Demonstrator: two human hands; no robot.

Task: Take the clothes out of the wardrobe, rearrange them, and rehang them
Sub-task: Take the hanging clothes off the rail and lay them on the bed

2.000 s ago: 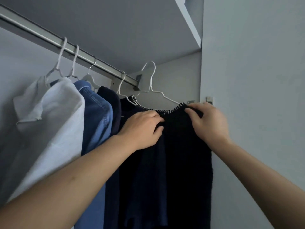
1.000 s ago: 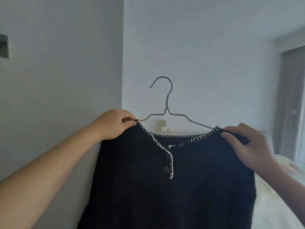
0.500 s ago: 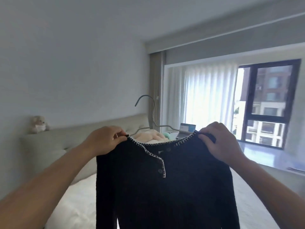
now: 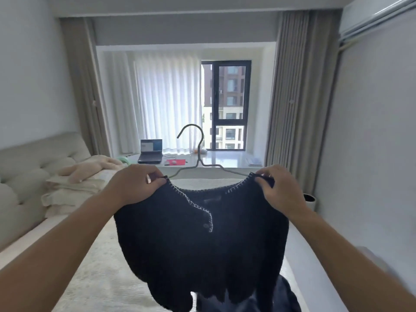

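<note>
A black knit sweater with white stitched neckline and buttons hangs on a thin wire hanger, held up in front of me over the bed. My left hand pinches its left shoulder and my right hand pinches its right shoulder. The hanger's hook sticks up free between my hands. Another dark garment lies on the bed below the sweater's hem. The wardrobe is out of view.
A padded headboard and stacked pillows with a plush toy stand at the left. A window ledge with a laptop lies ahead, curtains either side. A white wall runs along the right.
I took the sweater on its hanger off the wardrobe rail and turned right, away from the wardrobe, so that it now hangs over the bed facing the window. Both hands kept their grip.
</note>
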